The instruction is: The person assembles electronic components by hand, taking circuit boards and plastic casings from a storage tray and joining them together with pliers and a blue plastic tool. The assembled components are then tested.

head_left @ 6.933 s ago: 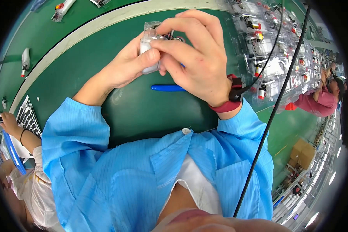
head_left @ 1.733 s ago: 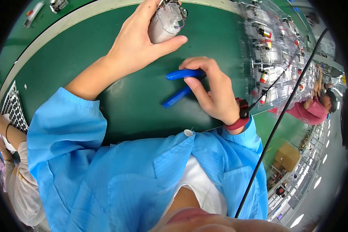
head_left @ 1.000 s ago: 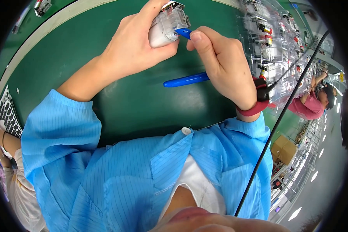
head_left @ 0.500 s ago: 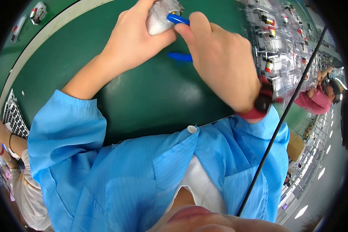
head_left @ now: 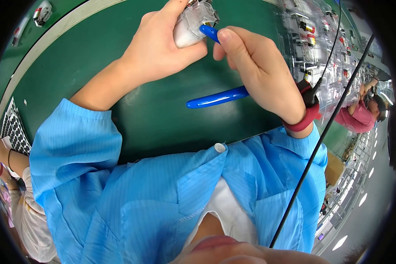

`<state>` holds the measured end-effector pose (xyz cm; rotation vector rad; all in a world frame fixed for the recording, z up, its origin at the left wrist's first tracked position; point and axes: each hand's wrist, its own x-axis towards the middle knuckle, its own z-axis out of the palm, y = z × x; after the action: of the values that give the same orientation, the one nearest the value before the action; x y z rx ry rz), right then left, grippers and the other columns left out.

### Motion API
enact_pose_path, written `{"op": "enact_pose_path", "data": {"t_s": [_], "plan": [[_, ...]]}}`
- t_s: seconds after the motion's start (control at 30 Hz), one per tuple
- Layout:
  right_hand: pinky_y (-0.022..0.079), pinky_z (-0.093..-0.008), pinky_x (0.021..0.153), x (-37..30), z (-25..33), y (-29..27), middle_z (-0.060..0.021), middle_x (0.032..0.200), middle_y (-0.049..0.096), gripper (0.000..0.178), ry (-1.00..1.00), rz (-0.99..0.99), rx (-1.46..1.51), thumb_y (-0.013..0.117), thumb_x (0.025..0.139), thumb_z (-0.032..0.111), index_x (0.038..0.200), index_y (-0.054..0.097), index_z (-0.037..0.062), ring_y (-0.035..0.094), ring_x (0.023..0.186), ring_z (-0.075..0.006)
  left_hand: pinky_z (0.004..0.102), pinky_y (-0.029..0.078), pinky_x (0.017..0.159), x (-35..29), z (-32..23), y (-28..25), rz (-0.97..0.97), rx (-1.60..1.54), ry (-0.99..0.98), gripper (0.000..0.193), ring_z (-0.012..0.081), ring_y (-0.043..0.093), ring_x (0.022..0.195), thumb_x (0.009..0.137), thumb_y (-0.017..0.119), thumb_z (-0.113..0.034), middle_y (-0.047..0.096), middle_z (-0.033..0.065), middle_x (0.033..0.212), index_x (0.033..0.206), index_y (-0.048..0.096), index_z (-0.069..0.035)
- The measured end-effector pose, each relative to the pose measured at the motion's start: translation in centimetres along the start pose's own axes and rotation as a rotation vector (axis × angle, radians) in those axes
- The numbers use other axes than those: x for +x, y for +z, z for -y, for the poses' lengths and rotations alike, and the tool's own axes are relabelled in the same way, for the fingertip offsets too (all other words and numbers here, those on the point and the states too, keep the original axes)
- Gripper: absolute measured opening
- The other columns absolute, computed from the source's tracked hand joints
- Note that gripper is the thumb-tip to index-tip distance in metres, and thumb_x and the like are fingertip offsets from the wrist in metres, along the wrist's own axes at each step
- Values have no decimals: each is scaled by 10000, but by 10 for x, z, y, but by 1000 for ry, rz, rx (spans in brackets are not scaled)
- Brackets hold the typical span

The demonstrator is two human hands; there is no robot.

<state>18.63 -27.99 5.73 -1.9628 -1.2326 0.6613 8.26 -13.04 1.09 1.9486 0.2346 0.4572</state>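
My left hand (head_left: 156,48) is closed around a small white and clear plastic housing (head_left: 188,31) with some metal parts, near the top of the view. My right hand (head_left: 266,70) grips a tool with two blue handles (head_left: 216,97), like pliers; its head is hidden in the hand. One blue handle end reaches the clear side of the housing and seems to touch it. The other handle points left, apart from it, over the green table. A red wrist strap with a black clip (head_left: 311,97) is on my right wrist.
Clear plastic trays (head_left: 310,53) with several small motor-like units stand on the right. A black cable (head_left: 321,145) slants across the right side. At the left are a pale rail (head_left: 35,44), a sheet of black dots (head_left: 16,132) and another person's arms (head_left: 17,163). A co-worker (head_left: 356,119) sits far right.
My right hand has turned and swung its lower blue handle down, so more of it shows. The housing and my left hand have shifted slightly right and down.
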Motion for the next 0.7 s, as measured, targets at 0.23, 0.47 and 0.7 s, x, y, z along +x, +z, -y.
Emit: {"op": "enact_pose_path", "data": {"t_s": [0.23, 0.47, 0.7], "plan": [[365, -357, 460, -6, 0, 11, -123, 551, 487, 338, -45, 9, -229, 441, 1000, 279, 803, 528, 20, 463, 453, -248, 387, 505, 661, -1, -6, 1, -21, 50, -10, 416, 363, 647, 777, 698, 700, -132, 625, 171, 814, 1041, 487, -34], [456, -421, 449, -16, -6, 31, -170, 548, 537, 319, -100, -234, -567, 490, 969, 279, 808, 471, 3, 552, 485, -372, 346, 493, 643, 3, -1, 4, 11, 22, -52, 368, 336, 646, 739, 710, 702, -115, 614, 167, 794, 1009, 504, -31], [372, -416, 502, -8, -6, -1, -190, 570, 475, 362, -39, -29, 27, 478, 978, 287, 776, 526, -10, 484, 514, -358, 335, 485, 692, -5, 21, 7, 5, -132, 83, 437, 247, 611, 741, 689, 641, -105, 615, 102, 855, 1101, 505, -54]]}}
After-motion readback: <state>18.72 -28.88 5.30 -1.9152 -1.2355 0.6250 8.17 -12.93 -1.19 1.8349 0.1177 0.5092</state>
